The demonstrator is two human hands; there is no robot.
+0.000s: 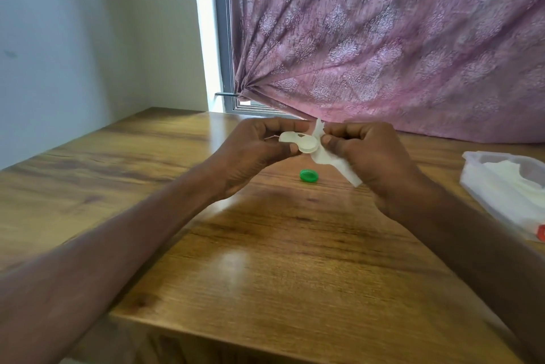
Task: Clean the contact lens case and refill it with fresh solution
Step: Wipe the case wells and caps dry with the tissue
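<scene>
Both hands are up above the wooden table (265, 260): the left hand (253, 151) curls its fingers and thumb round the white plastic contact lens case (298, 141), while the right hand (371, 154) pinches a crumpled white tissue (333, 161) against the case's round well. A glossy green cap (309, 176) lies flat on the wood just below the hands, apart from them. At the right edge sits a translucent pack of tissues (483, 186) with a small red cap (541, 233) beside it; no lettering can be read anywhere.

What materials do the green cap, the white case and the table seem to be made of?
Green cap: probably plastic, with an even bright colour and a smooth surface.
White case: likely translucent plastic, milky in look.
Table: wood or wood-look laminate, with visible grain and a glossy reflection.
</scene>
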